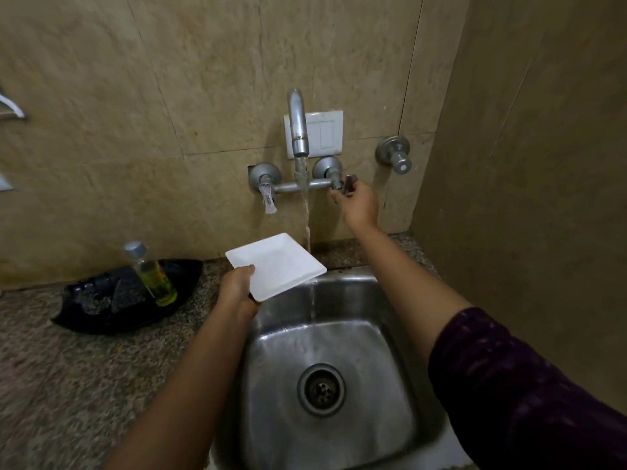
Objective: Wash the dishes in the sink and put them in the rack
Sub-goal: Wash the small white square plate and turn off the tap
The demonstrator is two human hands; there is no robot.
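Water is running: a stream of water [307,215] drops from the curved spout [298,127] on the wall straight into the steel sink [390,351], landing toward the back of the basin, behind the drain [321,390]. The right arm is stretched out long and angled up across the sink, dark patterned sleeve [509,385] pushed back to about the elbow, forearm bare. At the end of it the right hand [358,205] is up at the tap handle [347,186] on the right end of the mixer, fingers curled round it with the thumb underneath, a closed grip on the handle. The left arm comes in lower, forearm rising over the sink's left edge. The left hand [237,286] grips the white square plate [276,266] at its near-left edge, thumb on top at the rim and fingers clamped underneath. The plate is in the air above the sink's back-left corner, face up and tipped slightly, its right corner right by the falling water; the stream passes behind that corner, and I can't tell whether it touches. On the speckled counter [68,368] to the left sits a black tray [112,313] with an upright bottle [152,273] of yellow-green liquid in it.
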